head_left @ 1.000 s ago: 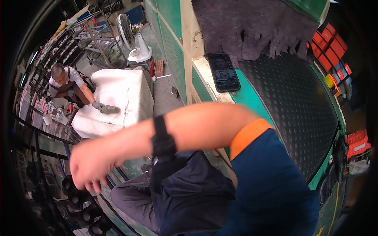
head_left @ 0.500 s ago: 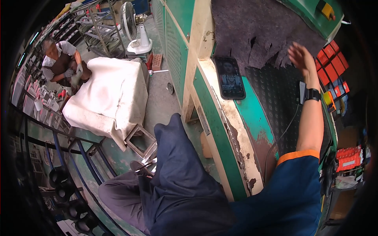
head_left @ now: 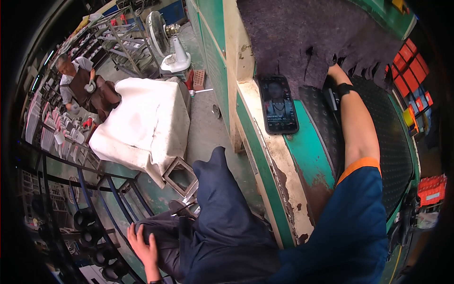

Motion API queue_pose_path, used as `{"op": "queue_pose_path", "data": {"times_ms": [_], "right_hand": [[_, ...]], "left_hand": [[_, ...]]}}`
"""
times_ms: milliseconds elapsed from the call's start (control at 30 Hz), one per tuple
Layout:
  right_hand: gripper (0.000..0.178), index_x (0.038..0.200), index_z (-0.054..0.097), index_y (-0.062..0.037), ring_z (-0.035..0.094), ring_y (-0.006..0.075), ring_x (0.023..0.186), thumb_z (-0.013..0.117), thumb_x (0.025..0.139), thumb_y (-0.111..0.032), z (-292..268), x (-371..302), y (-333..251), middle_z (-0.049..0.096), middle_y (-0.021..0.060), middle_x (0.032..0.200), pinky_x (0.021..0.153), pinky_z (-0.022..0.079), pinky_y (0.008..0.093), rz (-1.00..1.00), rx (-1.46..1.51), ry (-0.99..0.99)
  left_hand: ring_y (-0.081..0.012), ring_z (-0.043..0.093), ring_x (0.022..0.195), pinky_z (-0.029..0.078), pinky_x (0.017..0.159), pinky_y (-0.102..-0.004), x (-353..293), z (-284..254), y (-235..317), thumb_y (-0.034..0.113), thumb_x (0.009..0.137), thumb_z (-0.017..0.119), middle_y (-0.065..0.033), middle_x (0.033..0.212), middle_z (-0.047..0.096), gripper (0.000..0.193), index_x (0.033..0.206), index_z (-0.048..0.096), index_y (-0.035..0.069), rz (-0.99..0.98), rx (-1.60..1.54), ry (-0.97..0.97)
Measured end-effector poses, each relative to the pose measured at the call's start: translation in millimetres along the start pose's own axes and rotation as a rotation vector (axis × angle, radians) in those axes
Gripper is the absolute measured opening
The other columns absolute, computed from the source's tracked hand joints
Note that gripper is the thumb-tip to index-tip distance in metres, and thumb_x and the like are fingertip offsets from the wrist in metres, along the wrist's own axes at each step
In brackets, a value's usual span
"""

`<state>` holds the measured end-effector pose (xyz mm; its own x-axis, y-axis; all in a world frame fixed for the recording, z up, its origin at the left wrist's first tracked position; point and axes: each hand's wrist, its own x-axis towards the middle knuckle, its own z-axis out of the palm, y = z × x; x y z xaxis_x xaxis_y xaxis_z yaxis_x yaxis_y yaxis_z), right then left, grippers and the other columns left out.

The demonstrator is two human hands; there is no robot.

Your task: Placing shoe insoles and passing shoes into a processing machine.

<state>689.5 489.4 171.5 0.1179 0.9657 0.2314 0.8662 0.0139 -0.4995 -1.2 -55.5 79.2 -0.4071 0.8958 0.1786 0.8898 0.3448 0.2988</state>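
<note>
My right arm reaches over a black studded rubber surface (head_left: 390, 137) to a dark, ragged-edged hanging sheet (head_left: 312, 35). Only the heel of my right hand (head_left: 336, 72) shows, because the sheet's torn lower edge hides the fingers. Whether they hold anything cannot be seen. A small dark device with a pale side (head_left: 332, 99) is beside that wrist. At the lower left, my left hand (head_left: 144, 247) rests on my dark trouser leg (head_left: 165, 236), fingers spread and nothing in them. Left of my right forearm, a black smartphone (head_left: 279, 106) with a lit screen lies on the machine's cream-and-green edge (head_left: 302, 156).
A cloth-covered block (head_left: 142, 123) stands at left, with a seated co-worker (head_left: 85, 87) in gloves behind it. A white fan (head_left: 175, 59) is beyond. Black metal racking (head_left: 90, 217) lines the lower left. Orange-red bins (head_left: 411, 66) stand at the far right.
My right hand has gone from above the rubber surface to under the sheet's ragged edge. My left hand has come into view on my leg. The co-worker's hands have moved apart.
</note>
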Motion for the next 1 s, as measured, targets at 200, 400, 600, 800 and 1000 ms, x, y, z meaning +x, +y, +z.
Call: {"op": "queue_pose_path", "data": {"times_ms": [200, 400, 600, 800, 1000], "right_hand": [[0.056, 0.139, 0.050, -0.0027, 0.049, 0.0298, 0.132, 0.053, 0.094, -0.036, -2.2, 31.9, 27.3, 0.051, 0.0187, 0.143, 0.107, 0.039, 0.0362, 0.001, -0.059, 0.018], [0.056, 0.139, 0.051, -0.0029, 0.049, 0.0301, 0.132, 0.052, 0.094, -0.037, 22.6, 40.8, 24.9, 0.051, 0.0186, 0.143, 0.107, 0.039, 0.0365, -0.004, -0.109, 0.035], [0.056, 0.139, 0.051, -0.0031, 0.049, 0.0303, 0.132, 0.052, 0.094, -0.037, 20.4, 59.3, 36.8, 0.052, 0.0185, 0.142, 0.107, 0.039, 0.0368, 0.007, -0.160, 0.065], [0.056, 0.138, 0.051, -0.0034, 0.049, 0.0306, 0.132, 0.051, 0.095, -0.037, 33.5, 25.5, 56.2, 0.052, 0.0185, 0.142, 0.107, 0.039, 0.0371, -0.003, -0.198, 0.091], [0.055, 0.138, 0.051, -0.0036, 0.049, 0.0309, 0.131, 0.051, 0.095, -0.038, 56.9, 76.2, 20.8, 0.052, 0.0184, 0.142, 0.107, 0.040, 0.0374, -0.005, -0.245, 0.132]], "left_hand": [[-0.0422, 0.038, 0.135, 0.030, 0.112, -0.0493, 10.9, 1.4, 6.9, 0.020, 0.082, 0.063, -0.0195, 0.142, 0.047, 0.042, 0.121, 0.061, 0.005, 0.052, 0.049, -0.003], [-0.0418, 0.039, 0.135, 0.029, 0.112, -0.0490, 21.3, 4.9, 11.4, 0.022, 0.082, 0.062, -0.0193, 0.142, 0.048, 0.042, 0.120, 0.062, 0.004, 0.025, 0.061, -0.011], [-0.0414, 0.039, 0.135, 0.029, 0.112, -0.0490, 23.1, 6.2, 17.5, 0.022, 0.081, 0.062, -0.0191, 0.142, 0.048, 0.042, 0.120, 0.062, 0.004, 0.043, 0.067, -0.025], [-0.0418, 0.039, 0.135, 0.029, 0.112, -0.0494, 25.5, 5.4, 21.7, 0.022, 0.082, 0.062, -0.0194, 0.142, 0.048, 0.042, 0.119, 0.062, 0.004, 0.041, 0.087, -0.024], [-0.0423, 0.039, 0.134, 0.030, 0.111, -0.0497, 26.5, 8.5, 18.9, 0.024, 0.083, 0.061, -0.0195, 0.141, 0.048, 0.042, 0.120, 0.062, 0.004, 0.048, 0.086, -0.028]]}}
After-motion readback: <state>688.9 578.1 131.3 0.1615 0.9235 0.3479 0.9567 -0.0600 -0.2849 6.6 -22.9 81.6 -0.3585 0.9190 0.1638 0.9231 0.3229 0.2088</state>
